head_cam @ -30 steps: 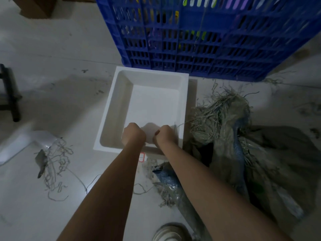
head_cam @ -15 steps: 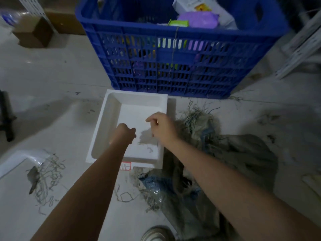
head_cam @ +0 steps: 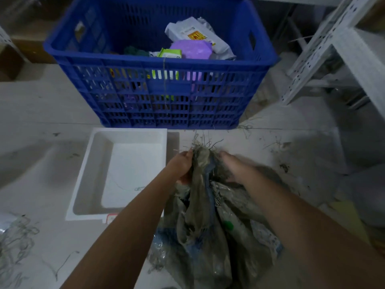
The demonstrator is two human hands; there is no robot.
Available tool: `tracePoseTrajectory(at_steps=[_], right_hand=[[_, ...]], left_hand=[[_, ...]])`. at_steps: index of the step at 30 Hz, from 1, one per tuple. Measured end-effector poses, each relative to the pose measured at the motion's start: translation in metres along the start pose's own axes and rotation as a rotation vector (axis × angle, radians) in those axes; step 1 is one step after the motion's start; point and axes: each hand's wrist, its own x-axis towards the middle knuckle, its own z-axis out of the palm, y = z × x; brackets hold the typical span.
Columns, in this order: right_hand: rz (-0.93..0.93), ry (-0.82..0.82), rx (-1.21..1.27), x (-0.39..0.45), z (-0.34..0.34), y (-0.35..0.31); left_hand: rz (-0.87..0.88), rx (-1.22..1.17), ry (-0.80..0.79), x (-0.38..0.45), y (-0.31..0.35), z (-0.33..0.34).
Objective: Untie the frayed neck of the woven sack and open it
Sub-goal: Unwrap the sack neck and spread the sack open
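A grey-green woven sack (head_cam: 208,230) with a blue stripe lies crumpled on the pale floor in front of me. Its frayed neck (head_cam: 203,150), bristling with loose fibres, stands up between my hands. My left hand (head_cam: 180,165) grips the neck's left side with fingers curled into the cloth. On the right side my right hand (head_cam: 234,166) is blurred and pressed into the folds, gripping the fabric. No tie or knot shows at the neck.
A white shallow tray (head_cam: 91,174) holding a thin strand lies left of the sack. Behind stands a blue slatted crate (head_cam: 162,94) with packets inside. White perforated shelving (head_cam: 325,46) rises at right. Loose frayed strings (head_cam: 14,245) lie at far left.
Both hands left the white tray and moved right onto the sack's neck, taking hold of it. A strand now lies in the tray. The view has tilted up.
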Motion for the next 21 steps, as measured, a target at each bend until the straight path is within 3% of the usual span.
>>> tracePoseTrajectory(at_steps=[11, 14, 17, 21], right_hand=[[-0.001, 0.021, 0.174, -0.004, 0.021, 0.005], [-0.033, -0.056, 0.266, -0.014, 0.014, 0.007], [-0.058, -0.172, 0.396, -0.035, -0.002, 0.013], [-0.066, -0.292, 0.418, -0.064, -0.027, 0.025]], left_hand=[[-0.174, -0.262, 0.080, -0.003, -0.005, 0.018], [-0.226, -0.409, 0.074, -0.011, 0.000, 0.016], [-0.285, -0.526, -0.076, -0.034, 0.007, 0.009], [-0.295, -0.333, -0.199, -0.066, 0.011, 0.002]])
